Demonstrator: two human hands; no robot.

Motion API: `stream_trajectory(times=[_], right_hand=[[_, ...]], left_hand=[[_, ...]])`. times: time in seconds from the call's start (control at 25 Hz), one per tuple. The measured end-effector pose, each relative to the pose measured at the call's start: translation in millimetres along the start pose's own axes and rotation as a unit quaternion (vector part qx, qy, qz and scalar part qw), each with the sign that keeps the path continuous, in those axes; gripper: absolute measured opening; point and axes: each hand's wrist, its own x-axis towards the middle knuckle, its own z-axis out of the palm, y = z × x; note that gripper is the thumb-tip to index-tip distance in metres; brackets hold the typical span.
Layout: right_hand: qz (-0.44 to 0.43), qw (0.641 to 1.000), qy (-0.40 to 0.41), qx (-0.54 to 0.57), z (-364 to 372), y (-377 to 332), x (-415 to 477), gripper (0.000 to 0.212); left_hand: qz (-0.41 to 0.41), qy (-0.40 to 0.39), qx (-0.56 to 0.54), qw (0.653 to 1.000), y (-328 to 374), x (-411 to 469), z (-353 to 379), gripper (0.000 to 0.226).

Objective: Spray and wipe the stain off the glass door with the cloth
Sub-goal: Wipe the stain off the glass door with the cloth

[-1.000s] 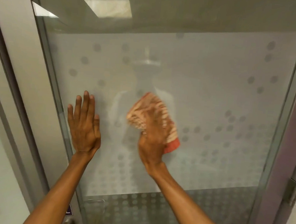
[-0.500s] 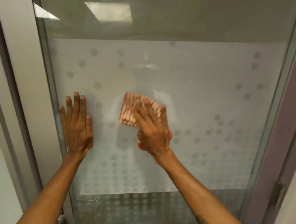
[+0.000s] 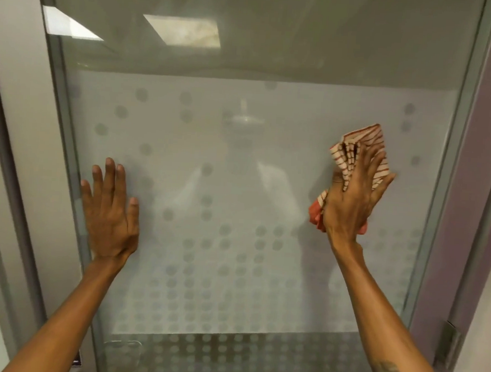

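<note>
The left hand [image 3: 109, 215] is open and flat on the glass door [image 3: 238, 185], near its left edge. The right hand [image 3: 349, 203] presses a striped red and white cloth [image 3: 364, 153] against the glass, fingers spread over it, close to the door's right edge. Round dots cover the frosted part.
</note>
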Motion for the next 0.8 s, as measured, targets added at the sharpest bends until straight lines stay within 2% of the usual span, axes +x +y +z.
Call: stream_trajectory(times=[0.28,0.52,0.68,0.8], right_hand=[[-0.013,1.000,0.018,-0.004,16,-25,-2,0.054],[-0.101,0.995,-0.011,-0.018,40,-65,-14,0.053],[-0.143,0.990,-0.017,0.001,40,-57,-16,0.046],[-0.149,0.986,-0.014,-0.067,32,-45,-11,0.048]], left_hand=[[-0.016,-0.032,0.000,0.999,1,2,-1,0.067],[-0.011,-0.040,-0.003,0.999,-1,1,-1,0.068],[-0.008,-0.042,-0.020,0.999,-7,-1,-1,0.062],[-0.002,-0.036,-0.021,0.999,-11,-2,1,0.060]])
